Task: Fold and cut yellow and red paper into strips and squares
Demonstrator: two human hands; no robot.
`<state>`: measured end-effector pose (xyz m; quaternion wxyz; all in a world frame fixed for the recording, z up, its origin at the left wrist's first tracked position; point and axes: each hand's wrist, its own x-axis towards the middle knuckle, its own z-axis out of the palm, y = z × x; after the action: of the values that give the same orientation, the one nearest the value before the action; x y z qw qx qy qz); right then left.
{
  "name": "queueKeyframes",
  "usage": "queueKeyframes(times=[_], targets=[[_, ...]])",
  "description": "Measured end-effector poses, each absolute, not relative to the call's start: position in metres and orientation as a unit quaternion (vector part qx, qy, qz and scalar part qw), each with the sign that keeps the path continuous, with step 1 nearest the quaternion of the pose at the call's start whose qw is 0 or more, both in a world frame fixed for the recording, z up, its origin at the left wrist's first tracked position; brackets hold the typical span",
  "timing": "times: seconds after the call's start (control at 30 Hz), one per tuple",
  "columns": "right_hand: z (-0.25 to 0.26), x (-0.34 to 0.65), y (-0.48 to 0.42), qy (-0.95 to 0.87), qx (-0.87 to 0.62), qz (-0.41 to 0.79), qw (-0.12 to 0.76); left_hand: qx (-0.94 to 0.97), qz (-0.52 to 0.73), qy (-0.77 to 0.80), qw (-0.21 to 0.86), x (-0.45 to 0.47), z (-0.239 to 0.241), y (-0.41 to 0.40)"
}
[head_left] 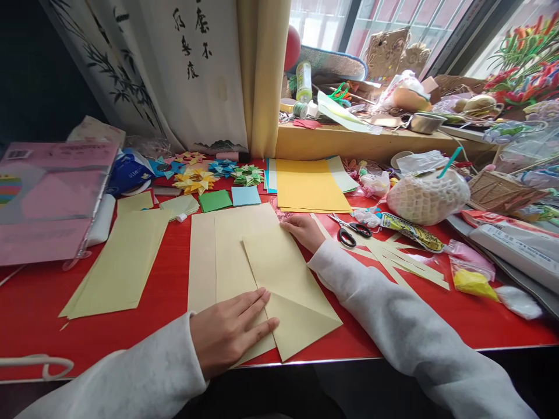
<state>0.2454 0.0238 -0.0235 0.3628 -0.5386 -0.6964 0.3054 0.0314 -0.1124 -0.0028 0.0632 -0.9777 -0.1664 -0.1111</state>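
A pale yellow sheet of paper point(279, 262) lies tilted before me, with a diagonal crease across its near part. My left hand point(227, 331) rests with fingers stretched out on its left edge, near the table's front. At the far right corner of that sheet, my right hand point(303, 230) has its fingers closed on the paper. Beneath it are larger cream sheets point(203, 256), partly covered by the tilted sheet and my left hand. Black-handled scissors point(349, 230) lie just right of my right hand, beside several cut paper strips point(406, 262).
Pale yellow sheets point(117, 267) are stacked on the red table point(174, 326) at left. Farther back are folded paper stars point(196, 180), small green squares point(215, 201) and orange-yellow sheets point(310, 186). A netted round object with a straw point(428, 195) and plastic packets point(474, 282) crowd the right.
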Motion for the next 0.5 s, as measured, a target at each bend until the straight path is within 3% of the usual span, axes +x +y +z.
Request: queueKeyframes(times=[0.5], targets=[[-0.023, 0.245, 0.023, -0.686, -0.539, 0.317, 0.372, -0.978, -0.147, -0.145, -0.035, 0.036, -0.011, -0.146]])
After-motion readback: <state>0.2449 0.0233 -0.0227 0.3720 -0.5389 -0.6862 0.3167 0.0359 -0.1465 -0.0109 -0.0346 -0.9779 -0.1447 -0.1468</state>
